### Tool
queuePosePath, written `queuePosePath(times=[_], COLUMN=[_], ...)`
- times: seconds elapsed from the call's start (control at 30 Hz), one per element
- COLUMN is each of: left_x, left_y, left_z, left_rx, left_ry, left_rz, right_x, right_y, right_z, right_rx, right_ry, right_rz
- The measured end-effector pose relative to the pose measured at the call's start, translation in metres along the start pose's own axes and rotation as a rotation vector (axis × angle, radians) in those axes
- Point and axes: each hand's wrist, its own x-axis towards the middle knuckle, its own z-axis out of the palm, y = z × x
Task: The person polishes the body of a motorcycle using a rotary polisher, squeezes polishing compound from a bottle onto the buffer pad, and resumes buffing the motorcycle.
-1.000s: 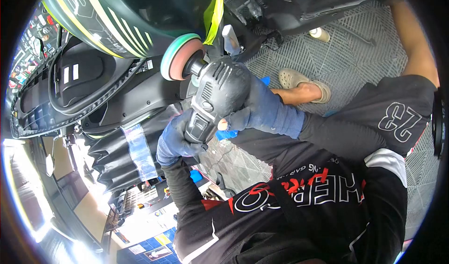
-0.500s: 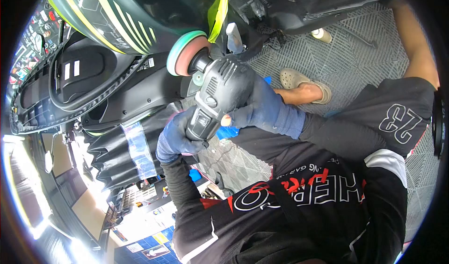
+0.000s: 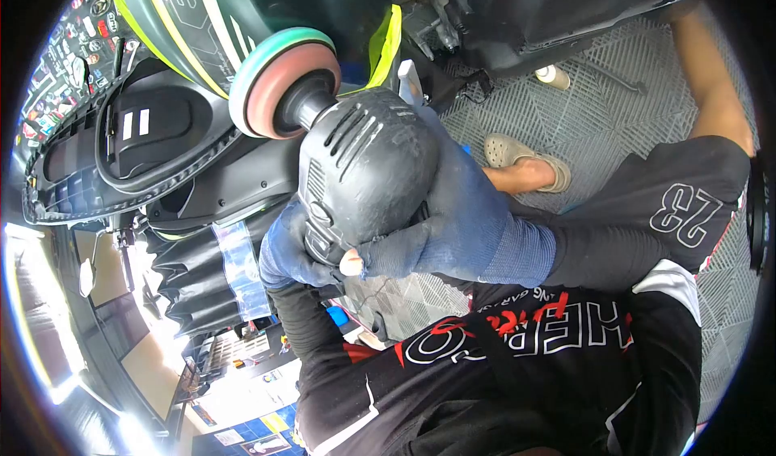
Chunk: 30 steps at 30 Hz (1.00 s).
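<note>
At the upper middle of the head view, a black power polisher (image 3: 368,165) is held in both hands, its rounded, slotted housing toward the camera. A short dark spindle joins it to a round foam pad (image 3: 263,96), salmon pink on the near side and teal along the far rim. The pad lies in front of a glossy dark panel (image 3: 315,3) with lime and pale stripes; whether the two touch cannot be told.

Right hand (image 3: 453,221), in a navy knit glove: wrapped round the side of the housing, thumb across its near face, with one bare digit tip exposed; the remaining fingers are largely hidden behind the tool. Left hand (image 3: 287,250), similarly gloved: curled round the lower end of the body, its grip partly concealed by the tool.

Left of the polisher extends a black moulded part (image 3: 166,128) bearing two white labels, and below this hangs a pleated black sheet (image 3: 186,278) with a clear strip (image 3: 241,270). A yellow strip (image 3: 386,48) edges the panel's right side. Farther right, on a grey patterned floor (image 3: 614,108), are a pale bottle (image 3: 553,77) and a foot in a beige clog (image 3: 503,150). Dark shorts (image 3: 683,205) numbered 23 and a black printed shirt (image 3: 501,383) occupy the lower right and bottom.
</note>
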Motion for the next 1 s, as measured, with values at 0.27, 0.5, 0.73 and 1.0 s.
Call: queuePosePath(times=[0.27, 0.5, 0.73, 1.0], left_x=[0.008, 0.009, 0.007, -0.009], left_y=[0.000, -0.023, -0.022, -0.019], left_z=[-0.005, 0.002, 0.002, -0.013], left_rx=[-0.046, 0.089, -0.210, 0.152], left_ry=[-0.128, -0.174, -0.199, -0.102], left_rz=[-0.282, -0.197, -0.365, -0.139], right_x=[-0.006, -0.005, -0.007, -0.004], right_y=[0.029, 0.058, 0.061, 0.008], right_z=[-0.015, -0.027, -0.024, 0.001], right_rx=[0.011, 0.172, 0.225, -0.039], right_ry=[0.031, -0.011, 0.047, 0.071], right_rz=[-0.096, 0.017, 0.037, -0.083])
